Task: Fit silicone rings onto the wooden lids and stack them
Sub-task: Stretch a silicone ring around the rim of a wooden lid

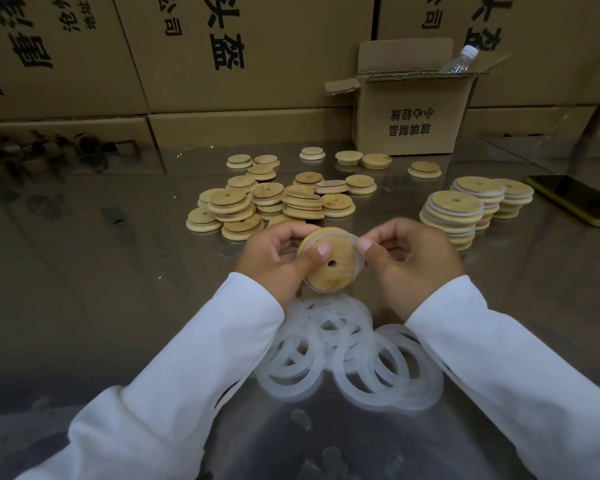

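A round wooden lid point(336, 271) with a small centre hole is held above the metal table point(118, 271). My left hand point(274, 261) grips its left side, thumb pressed on its face. My right hand point(409, 258) pinches a translucent silicone ring point(355, 240) that runs round the lid's right and upper rim. Below my hands lies a heap of loose silicone rings point(354, 355). Behind them is a pile of bare wooden lids point(274, 202). At the right stand stacks of ringed lids point(454, 213).
An open cardboard box point(413, 112) holding a plastic bottle point(459, 60) stands at the back right. Large cartons point(222, 57) wall off the far side. A phone point(575, 199) lies at the right edge.
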The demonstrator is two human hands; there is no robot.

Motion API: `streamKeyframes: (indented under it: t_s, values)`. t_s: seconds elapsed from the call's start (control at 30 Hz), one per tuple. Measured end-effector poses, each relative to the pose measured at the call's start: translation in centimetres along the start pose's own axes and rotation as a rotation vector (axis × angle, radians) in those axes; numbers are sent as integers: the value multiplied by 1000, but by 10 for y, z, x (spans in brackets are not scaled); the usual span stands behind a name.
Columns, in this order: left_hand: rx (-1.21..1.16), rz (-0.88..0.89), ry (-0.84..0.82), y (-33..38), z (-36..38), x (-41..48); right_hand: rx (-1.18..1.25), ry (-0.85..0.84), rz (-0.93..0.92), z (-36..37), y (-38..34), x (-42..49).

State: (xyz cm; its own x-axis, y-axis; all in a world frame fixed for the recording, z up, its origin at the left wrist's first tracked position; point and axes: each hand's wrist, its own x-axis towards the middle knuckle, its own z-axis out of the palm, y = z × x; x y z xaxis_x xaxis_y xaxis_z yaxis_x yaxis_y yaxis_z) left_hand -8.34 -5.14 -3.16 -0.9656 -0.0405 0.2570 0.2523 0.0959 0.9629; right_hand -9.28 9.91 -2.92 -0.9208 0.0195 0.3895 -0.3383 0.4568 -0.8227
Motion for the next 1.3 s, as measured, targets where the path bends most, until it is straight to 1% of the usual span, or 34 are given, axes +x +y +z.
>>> streamKeyframes:
  t_s: [0.27,0.33,0.43,0.53,0.73,0.83,1.3]
  values:
    - [16,51,-23,1,-2,0,-23,-16,4,-2,-1,0]
    - [2,34,-15,-1,-3,0,7,-36,-19,-3,-3,0]
    - [-70,-36,22,-4,-4,2,44,-85,-38,-6,-4,0]
    - [-141,-98,62,-5,-6,4,108,-139,-2,-6,-3,-2]
    - [-173,-112,54,-6,-5,5,266,-183,117,-4,-3,-1]
    - [-181,-116,43,-7,-4,5,290,-182,147,-3,-2,-1]
    - [-249,-175,8,-9,-7,8,300,-251,179,-5,-5,2]
